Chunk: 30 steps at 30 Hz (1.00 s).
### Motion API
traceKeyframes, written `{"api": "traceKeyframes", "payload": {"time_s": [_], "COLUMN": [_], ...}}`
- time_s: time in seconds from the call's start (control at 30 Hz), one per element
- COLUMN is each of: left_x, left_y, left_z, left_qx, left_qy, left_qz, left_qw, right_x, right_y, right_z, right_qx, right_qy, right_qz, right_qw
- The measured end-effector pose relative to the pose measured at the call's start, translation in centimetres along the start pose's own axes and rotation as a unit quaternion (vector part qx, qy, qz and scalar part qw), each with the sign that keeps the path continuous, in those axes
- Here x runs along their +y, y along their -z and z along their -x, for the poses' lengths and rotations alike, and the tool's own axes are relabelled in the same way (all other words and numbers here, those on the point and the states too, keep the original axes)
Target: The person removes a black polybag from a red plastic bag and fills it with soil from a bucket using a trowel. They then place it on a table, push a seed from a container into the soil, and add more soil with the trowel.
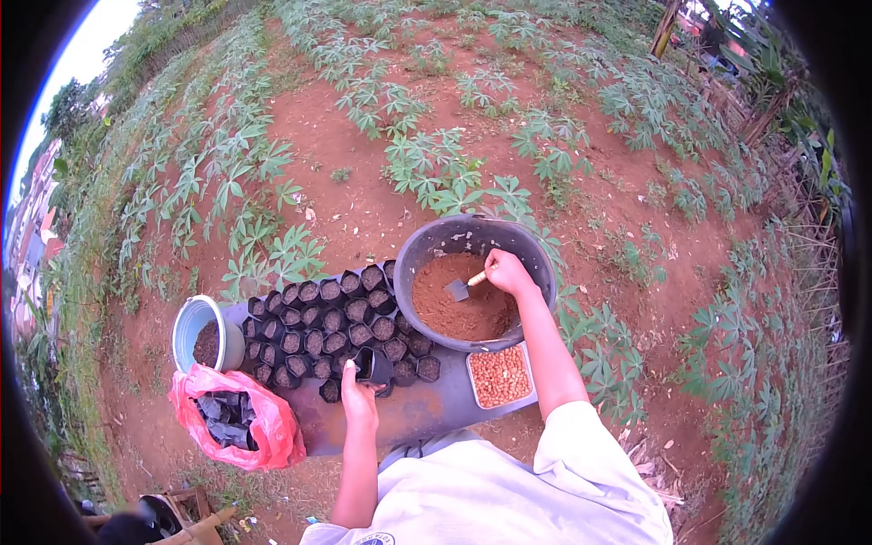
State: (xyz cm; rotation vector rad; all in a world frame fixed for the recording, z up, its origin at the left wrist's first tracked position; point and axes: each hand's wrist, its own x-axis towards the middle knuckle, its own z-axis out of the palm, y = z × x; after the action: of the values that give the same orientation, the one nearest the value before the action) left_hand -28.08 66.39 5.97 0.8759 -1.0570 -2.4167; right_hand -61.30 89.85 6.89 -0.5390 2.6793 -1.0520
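My left hand [361, 401] grips a black plastic seedling bag [374, 366] by its side, its mouth open upward, just above the table's front half. My right hand [510, 272] is closed around the handle of a small trowel [458, 290], whose grey blade rests at the surface of reddish-brown soil [454, 320]. That soil lies inside a large dark bucket [536, 259]. Left of the bucket stand rows of soil-filled black seedling bags [331, 318], packed side by side. Whether the held bag contains soil is too dark to tell.
A square tray [474, 386] of orange-yellow seeds sits below the bucket on the table [409, 413]. At the left are a pale bucket [232, 347] with dark soil and a pink plastic bag [289, 434] of folded black bags. Leafy plants [431, 163] grow in rows beyond.
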Motion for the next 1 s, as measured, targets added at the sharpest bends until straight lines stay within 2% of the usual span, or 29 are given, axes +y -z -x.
{"api": "traceKeyframes", "payload": {"time_s": [0.27,0.33,0.53,0.67,0.77,1.0], "left_x": [0.3,0.0,0.3,0.0,0.2,-0.6], "left_y": [-0.7,-0.4,-0.7,-0.8,-1.2,-0.7], "left_z": [-0.4,-0.5,-0.2,-0.3,-0.4,-1.2], "left_qx": [-0.004,-0.005,0.008,-0.006,0.02,0.011], "left_qy": [-0.006,-0.003,0.002,-0.007,0.0,0.009], "left_qz": [0.024,0.022,0.023,0.018,0.02,0.017], "left_qw": [1.0,1.0,1.0,1.0,1.0,1.0], "right_x": [0.2,-0.2,0.8,1.3,0.8,0.8], "right_y": [0.4,0.7,0.0,-0.6,-0.3,-0.1], "right_z": [0.1,0.5,-0.1,-0.6,-0.6,-0.8], "right_qx": [0.052,0.001,0.016,0.059,0.067,0.067], "right_qy": [-0.002,-0.021,-0.025,0.027,0.028,-0.007], "right_qz": [0.029,0.022,0.011,0.049,0.066,0.038], "right_qw": [0.998,1.0,1.0,0.997,0.995,0.997]}}
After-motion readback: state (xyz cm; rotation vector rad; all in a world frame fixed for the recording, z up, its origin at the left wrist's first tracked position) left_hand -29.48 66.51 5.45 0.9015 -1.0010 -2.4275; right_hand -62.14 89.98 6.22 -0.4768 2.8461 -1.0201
